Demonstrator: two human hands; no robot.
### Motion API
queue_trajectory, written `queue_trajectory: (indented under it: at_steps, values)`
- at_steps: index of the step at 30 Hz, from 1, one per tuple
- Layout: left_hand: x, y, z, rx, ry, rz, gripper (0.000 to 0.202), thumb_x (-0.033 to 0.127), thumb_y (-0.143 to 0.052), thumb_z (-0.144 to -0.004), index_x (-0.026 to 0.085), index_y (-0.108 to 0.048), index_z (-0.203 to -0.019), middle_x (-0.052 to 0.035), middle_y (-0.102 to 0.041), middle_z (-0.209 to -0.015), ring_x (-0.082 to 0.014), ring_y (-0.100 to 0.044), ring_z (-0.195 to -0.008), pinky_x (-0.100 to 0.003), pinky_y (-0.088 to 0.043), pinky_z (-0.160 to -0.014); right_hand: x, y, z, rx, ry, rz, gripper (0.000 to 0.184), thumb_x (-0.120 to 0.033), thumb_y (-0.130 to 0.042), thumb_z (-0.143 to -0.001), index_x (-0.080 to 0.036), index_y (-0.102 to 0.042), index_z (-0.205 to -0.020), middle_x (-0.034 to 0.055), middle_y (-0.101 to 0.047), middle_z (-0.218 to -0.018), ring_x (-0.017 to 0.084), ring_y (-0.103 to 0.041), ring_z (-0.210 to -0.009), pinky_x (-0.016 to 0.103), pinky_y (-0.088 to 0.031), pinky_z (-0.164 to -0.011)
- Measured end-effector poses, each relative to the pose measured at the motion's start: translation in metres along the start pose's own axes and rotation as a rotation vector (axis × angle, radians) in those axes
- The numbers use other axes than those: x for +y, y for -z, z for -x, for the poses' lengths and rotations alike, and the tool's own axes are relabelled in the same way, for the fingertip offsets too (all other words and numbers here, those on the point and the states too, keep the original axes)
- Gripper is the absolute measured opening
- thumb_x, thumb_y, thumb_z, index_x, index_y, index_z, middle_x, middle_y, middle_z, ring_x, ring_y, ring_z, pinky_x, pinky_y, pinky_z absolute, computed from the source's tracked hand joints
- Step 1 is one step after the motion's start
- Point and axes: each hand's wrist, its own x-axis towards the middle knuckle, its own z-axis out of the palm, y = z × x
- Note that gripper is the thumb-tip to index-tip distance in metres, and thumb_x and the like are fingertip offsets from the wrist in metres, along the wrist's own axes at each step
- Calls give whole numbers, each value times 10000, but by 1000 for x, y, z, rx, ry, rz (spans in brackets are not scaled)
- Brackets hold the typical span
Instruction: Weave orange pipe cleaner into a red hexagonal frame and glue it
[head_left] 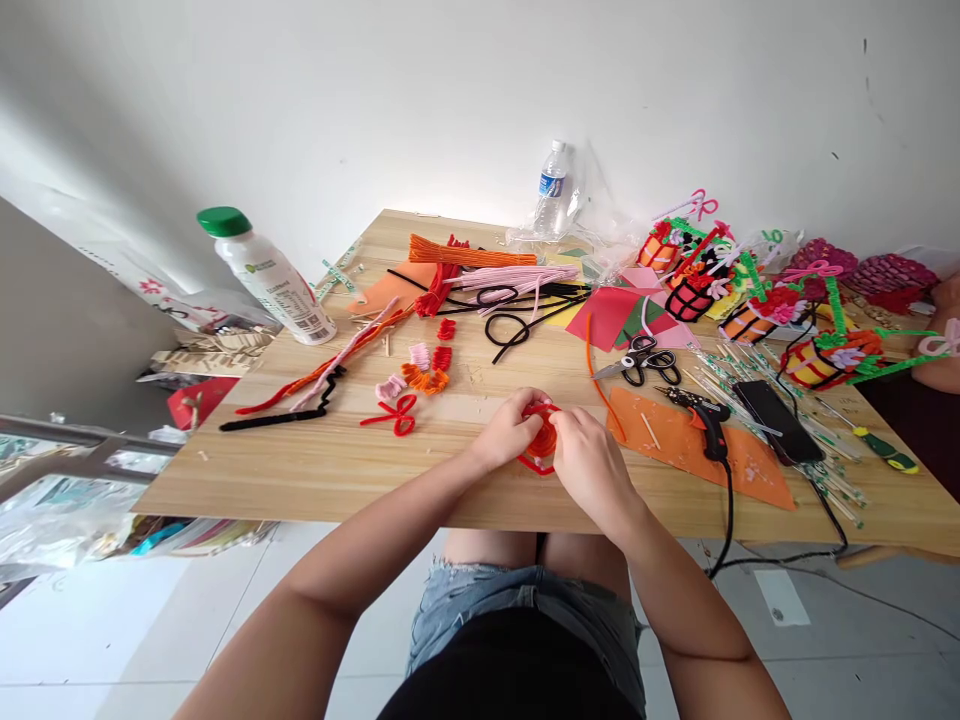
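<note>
Near the table's front edge, a round coil of red and orange pipe cleaner is held between my two hands. My left hand pinches its left side, and my right hand grips the upper right side with fingers bent over the rim. Parts of the coil are hidden by the fingers. To the left lie a red pipe-cleaner bow, a crimped orange pipe cleaner and small folded pink and red pieces. A single orange pipe cleaner lies just beyond my right hand.
Scissors, a hot glue gun on orange felt, a phone and a screwdriver lie right. Several small flower baskets stand behind them. Pipe-cleaner bundles, a water bottle and a green-capped bottle stand farther back.
</note>
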Motion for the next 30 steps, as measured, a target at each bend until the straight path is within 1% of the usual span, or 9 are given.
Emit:
queue_trajectory:
  at_steps: [2, 5, 8, 10, 15, 18, 21, 25, 30]
  values:
    - [1, 0, 0, 4, -1, 5, 255, 103, -447, -708, 178, -560, -925, -31, -601, -894, -163, -572, -852, -328, -495, -829, 0, 3, 2, 28, 3, -46, 227, -33, -470, -836, -130, -622, -975, 101, -671, -943, 220, -637, -863, 302, -476, -755]
    - [2, -1, 1, -6, 26, 52, 244, 106, -450, -703, 178, -550, -914, -18, -591, -833, -152, -571, -774, -315, -507, -762, 4, 10, 9, 121, 11, -144, 229, -45, -437, -856, -153, -608, -963, 89, -675, -943, 205, -635, -859, 291, -474, -739]
    - [3, -1, 1, -10, 50, 115, 242, 109, -458, -692, 177, -536, -911, -6, -581, -772, -142, -563, -702, -297, -510, -691, 11, 15, 20, 207, -12, -222, 186, -91, -458, -865, -167, -609, -941, 84, -657, -925, 194, -629, -813, 289, -479, -717]
    - [4, -1, 1, -18, 54, 136, 237, 110, -459, -688, 176, -529, -905, -6, -582, -758, -136, -555, -673, -285, -503, -663, 15, 16, 29, 231, -45, -240, 152, -129, -490, -866, -171, -626, -919, 83, -648, -911, 190, -627, -777, 292, -482, -714]
    - [7, 0, 3, -43, 81, 135, 225, 130, -445, -693, 175, -506, -905, 0, -576, -756, -111, -520, -598, -257, -476, -590, 14, 6, 41, 222, -88, -254, 185, -116, -512, -862, -172, -683, -905, 74, -665, -865, 188, -631, -765, 285, -485, -717]
    - [6, 0, 3, -43, 95, 151, 226, 144, -445, -693, 177, -497, -911, 6, -565, -755, -111, -524, -585, -250, -461, -555, 9, -4, 41, 215, -89, -286, 210, -108, -495, -868, -165, -697, -859, 73, -662, -823, 179, -621, -746, 281, -486, -723]
    - [4, 0, 2, -29, 82, 143, 227, 149, -457, -692, 173, -500, -914, 3, -565, -769, -109, -530, -603, -240, -455, -557, 6, -12, 37, 210, -108, -300, 228, -86, -487, -857, -159, -697, -807, 72, -654, -783, 175, -603, -722, 281, -482, -716]
    - [0, 0, 2, -45, 97, 151, 229, 171, -458, -701, 179, -492, -928, 10, -561, -761, -105, -530, -582, -231, -453, -532, 7, -16, 32, 178, -129, -283, 224, -74, -506, -840, -166, -687, -744, 61, -640, -741, 166, -584, -694, 269, -467, -691]
    - [-1, 0, 2, -26, 83, 114, 237, 173, -464, -696, 182, -504, -929, 13, -573, -751, -108, -531, -600, -231, -459, -548, 8, -15, 27, 153, -129, -252, 218, -57, -519, -826, -160, -681, -722, 57, -637, -717, 164, -582, -687, 261, -451, -673]
